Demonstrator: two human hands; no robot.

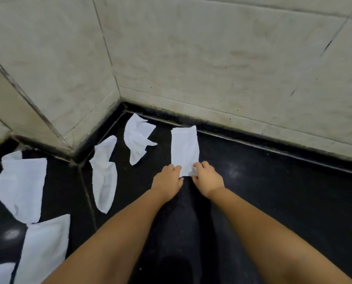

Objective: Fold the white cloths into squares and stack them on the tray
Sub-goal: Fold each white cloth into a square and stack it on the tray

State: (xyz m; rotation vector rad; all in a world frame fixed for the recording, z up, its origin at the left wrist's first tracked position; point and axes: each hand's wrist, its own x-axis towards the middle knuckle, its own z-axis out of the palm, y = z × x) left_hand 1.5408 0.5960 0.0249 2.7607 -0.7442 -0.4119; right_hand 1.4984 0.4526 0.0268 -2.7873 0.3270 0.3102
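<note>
Left hand [168, 177] and right hand [206, 177] pinch the folded cloth's [184, 149] near edge (bare counter [273, 191] rightward).

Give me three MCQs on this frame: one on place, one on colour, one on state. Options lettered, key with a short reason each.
1. Where does the cloth being handled lie?
A. On the dark floor near the base of the wall
B. On a tray
C. Draped over a chair

2. What colour is the floor?
A. White
B. Black
C. Green

3. What are the hands doing to that cloth?
A. Both grip its near edge
B. Only one touches it
C. Neither touches it

Key:
1 A: the flat cloth rests on the floor just short of the tiled wall; no tray is in view.
2 B: the floor is black, against pale wall tiles.
3 A: the left hand and the right hand each pinch a near corner of the cloth, while other crumpled cloths lie untouched to the left.
</note>
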